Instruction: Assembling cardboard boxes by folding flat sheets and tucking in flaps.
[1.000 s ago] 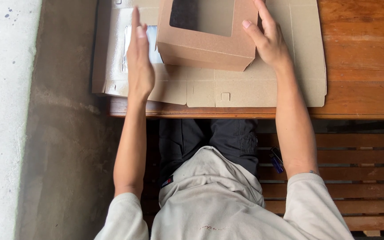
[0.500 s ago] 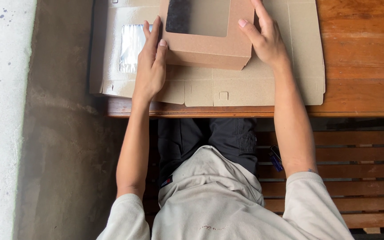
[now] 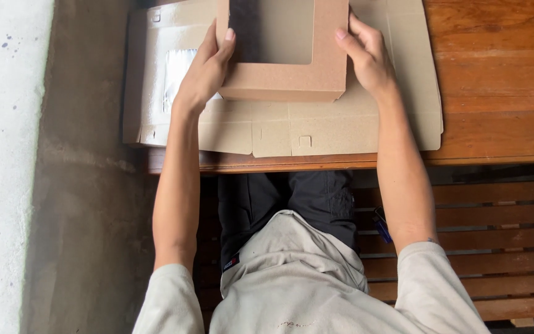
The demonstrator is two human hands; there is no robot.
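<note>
Since a second ago my left hand [image 3: 204,73] joined my right hand [image 3: 369,59], both clasping the light, stiff windowed cardboard box [image 3: 292,77] by its side walls.

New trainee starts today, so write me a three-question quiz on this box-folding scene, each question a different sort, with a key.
1. True or false: both hands grip the cardboard box with a window.
2. What lies directly under that box?
A. a flat unfolded cardboard sheet
B. a metal tray
C. a folded towel
3. Fill in: the flat sheet rests on a ____ table.

Key
1. True. The left hand holds the box's left side and the right hand its right side, fingers wrapped over the edges.
2. A. The flat cardboard sheet spreads beneath the box, with its own clear window showing at the left.
3. Wooden. The wooden table is brown planks.
</note>
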